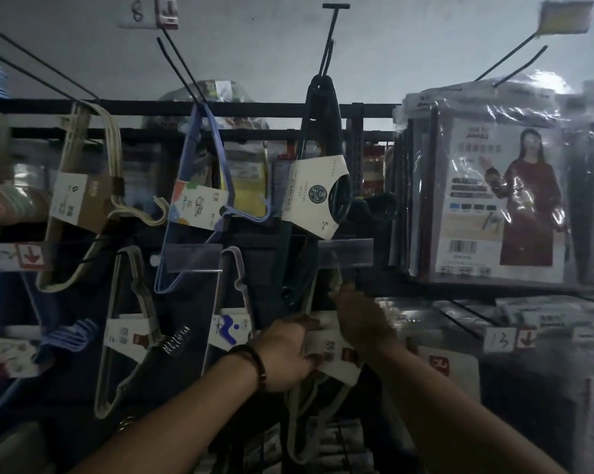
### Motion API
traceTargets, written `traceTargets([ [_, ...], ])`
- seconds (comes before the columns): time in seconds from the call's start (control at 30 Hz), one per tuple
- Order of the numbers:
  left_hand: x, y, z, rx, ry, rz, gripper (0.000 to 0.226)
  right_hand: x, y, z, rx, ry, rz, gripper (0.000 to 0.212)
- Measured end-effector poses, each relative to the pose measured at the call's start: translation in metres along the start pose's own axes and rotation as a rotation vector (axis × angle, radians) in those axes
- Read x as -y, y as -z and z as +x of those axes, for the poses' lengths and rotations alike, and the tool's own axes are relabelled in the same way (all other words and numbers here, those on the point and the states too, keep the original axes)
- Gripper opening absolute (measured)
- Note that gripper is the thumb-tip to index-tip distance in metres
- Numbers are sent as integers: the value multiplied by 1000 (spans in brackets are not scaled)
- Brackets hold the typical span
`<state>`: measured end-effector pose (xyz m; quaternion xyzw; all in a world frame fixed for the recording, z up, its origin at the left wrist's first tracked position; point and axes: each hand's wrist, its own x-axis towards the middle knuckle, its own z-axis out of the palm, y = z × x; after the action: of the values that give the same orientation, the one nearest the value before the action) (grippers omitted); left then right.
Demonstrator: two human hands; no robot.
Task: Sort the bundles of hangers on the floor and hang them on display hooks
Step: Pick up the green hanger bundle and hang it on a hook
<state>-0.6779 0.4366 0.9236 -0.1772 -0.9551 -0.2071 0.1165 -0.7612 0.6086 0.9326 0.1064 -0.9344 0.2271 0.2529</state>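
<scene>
Dim shop display wall, black rails with wire hooks; light poor, fine detail unreliable.

Nearest: both forearms reach up and in. Left hand (pixel 282 357), beaded bracelet (pixel 254 366) at the wrist, is closed around the card sleeve (pixel 333 352) of a pale hanger bundle (pixel 306 415), fingers wrapped over the sleeve's left edge. Judgement: this grip carries the weight and keeps the bundle from swinging.

Right hand (pixel 360 319) sits above it, fingertips bunched and closed at the bundle's upper end, apparently pinching the hanger loop. Judgement: it is steering that loop toward a lower-row hook. The hook tip itself is hidden in shadow behind the fingers, so I cannot tell whether the bundle is on it yet. The bundle's lower part dangles free below both hands.

Same row, to the left: a white hanger bundle (pixel 236 285) and a grey hanger bundle (pixel 124 336), both hanging.

Upper row: dark green hanger bundle (pixel 319 186) directly above the hands, blue hanger bundle (pixel 200 206), cream hanger bundle (pixel 80 200), one type per hook. Sorting looks well advanced.

Behind and to the right: bagged garment packs (pixel 494 200), a price tag marked 13 (pixel 500 338), and a yellow tag (pixel 565 17) at top.
</scene>
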Motion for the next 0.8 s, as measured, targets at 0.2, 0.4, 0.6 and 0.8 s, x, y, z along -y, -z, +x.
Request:
traceTargets([
  [0.2, 21, -11, -9, 9, 84, 99, 44, -6, -21, 24, 43, -67, -8, 40],
  [0.4, 34, -15, -28, -55, 130, 171, 34, -15, -60, 11, -112, -70, -116, 62],
  [0.6, 34, -19, -97, 26, 278, 247, 32, 10, -75, -71, -164, 168, -92, 43],
  [0.8, 44, -22, -263, 160, 450, 319, 29, 105, -92, -200, 263, 520, 54, 30],
])
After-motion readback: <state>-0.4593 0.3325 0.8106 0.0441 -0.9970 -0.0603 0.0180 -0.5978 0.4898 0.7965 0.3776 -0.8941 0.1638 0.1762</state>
